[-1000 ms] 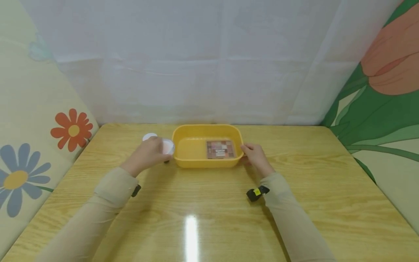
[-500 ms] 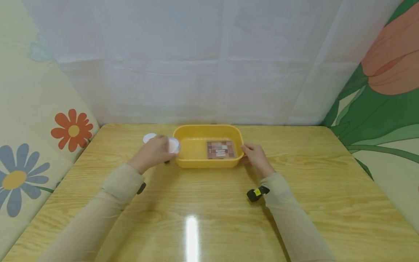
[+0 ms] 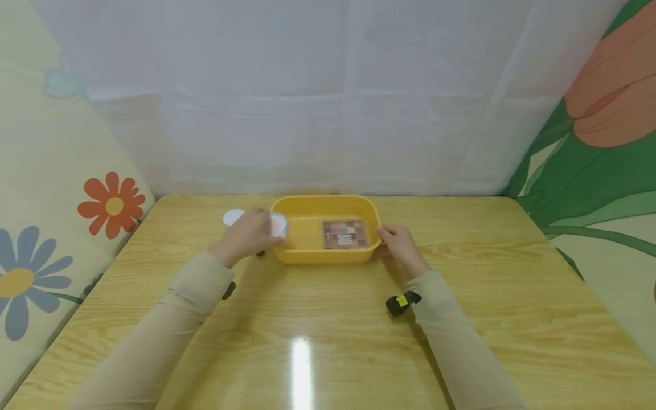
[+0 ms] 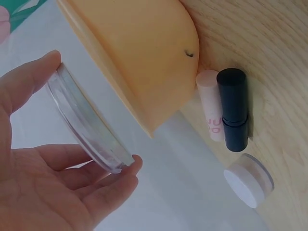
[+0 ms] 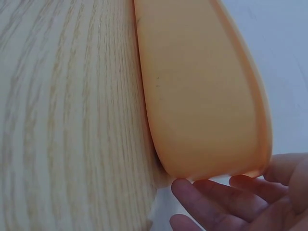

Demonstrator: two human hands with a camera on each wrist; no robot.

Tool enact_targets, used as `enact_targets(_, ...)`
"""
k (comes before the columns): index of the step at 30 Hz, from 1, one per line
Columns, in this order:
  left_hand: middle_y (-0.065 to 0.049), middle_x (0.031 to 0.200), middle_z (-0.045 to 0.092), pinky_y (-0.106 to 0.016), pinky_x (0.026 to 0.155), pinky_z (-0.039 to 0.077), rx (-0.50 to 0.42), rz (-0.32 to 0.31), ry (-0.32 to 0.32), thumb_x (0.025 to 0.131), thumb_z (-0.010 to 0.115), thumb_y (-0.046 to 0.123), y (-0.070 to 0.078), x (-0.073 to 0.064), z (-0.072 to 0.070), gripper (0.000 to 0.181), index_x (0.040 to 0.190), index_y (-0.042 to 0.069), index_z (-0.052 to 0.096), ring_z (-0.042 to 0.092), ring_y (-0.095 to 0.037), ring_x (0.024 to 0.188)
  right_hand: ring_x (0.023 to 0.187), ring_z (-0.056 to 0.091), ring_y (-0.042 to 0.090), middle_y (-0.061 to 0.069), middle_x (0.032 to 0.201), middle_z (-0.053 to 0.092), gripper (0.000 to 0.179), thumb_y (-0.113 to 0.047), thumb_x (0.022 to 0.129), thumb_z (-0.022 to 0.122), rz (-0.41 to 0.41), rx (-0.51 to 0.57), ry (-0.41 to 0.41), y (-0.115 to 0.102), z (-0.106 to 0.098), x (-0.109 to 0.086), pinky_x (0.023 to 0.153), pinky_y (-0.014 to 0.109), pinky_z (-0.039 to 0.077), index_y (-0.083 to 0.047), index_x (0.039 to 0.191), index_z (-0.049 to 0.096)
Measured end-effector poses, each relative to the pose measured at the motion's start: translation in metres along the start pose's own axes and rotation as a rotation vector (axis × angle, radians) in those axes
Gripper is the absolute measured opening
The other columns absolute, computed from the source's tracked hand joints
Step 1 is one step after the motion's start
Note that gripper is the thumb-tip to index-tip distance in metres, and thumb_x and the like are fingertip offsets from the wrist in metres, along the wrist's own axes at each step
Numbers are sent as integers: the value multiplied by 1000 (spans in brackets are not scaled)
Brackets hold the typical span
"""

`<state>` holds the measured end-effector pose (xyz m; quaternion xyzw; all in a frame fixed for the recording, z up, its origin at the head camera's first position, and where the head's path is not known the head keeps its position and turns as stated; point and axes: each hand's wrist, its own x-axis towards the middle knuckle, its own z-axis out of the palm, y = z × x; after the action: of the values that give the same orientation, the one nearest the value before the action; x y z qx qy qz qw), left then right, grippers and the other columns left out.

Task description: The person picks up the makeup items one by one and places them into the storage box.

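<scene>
My left hand [image 3: 246, 234] grips a round, flat compact [image 4: 89, 122] with a clear rim, thumb on one edge and fingers on the other. The compact stands tilted over the left end of a yellow plastic tub [image 3: 322, 257]. With thumb at the rim and fingers against the outer wall, my right hand [image 3: 402, 246] holds the tub's right end. A square makeup palette [image 3: 345, 234] with brown and pink patches lies inside, in the right half. The tub hides part of the right fingers in the head view.
Left of the tub, a black lipstick tube [image 4: 233, 108] and a pink tube [image 4: 210, 103] are side by side. A small white-lidded jar [image 4: 248, 180] is close to them. Behind the wooden table [image 3: 338, 319] hangs a white cloth [image 3: 307, 114].
My left hand has moved right with the compact, from beside the tub to over its left rim. The right hand and the tub have stayed in place.
</scene>
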<state>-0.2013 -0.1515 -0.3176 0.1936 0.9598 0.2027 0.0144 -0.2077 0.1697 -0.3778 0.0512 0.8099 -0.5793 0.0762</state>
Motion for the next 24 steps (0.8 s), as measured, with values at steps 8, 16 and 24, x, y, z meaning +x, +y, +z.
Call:
enact_targets(8,-16,91,59,-43,70,49,36,51,-15,80,74,23,0,7,2,29,72,4,54,53,-27,76,89,66,26,26,122,60,41,-22,105,42,12,-16,14,-1,0,1,68,30,53,8,132,53)
enact_targets(16,-17,94,59,-44,73,49,50,87,-47,80,73,22,1,14,3,27,75,3,54,53,-28,80,88,67,26,27,122,59,41,-20,105,42,3,-6,8,-1,0,1,69,31,54,8,132,53)
enact_targets(24,-17,98,59,-42,72,48,77,69,-98,81,74,24,5,20,4,28,77,3,55,51,-26,79,86,68,26,27,121,60,41,-21,105,42,-3,-5,2,1,-1,1,67,30,53,8,132,53)
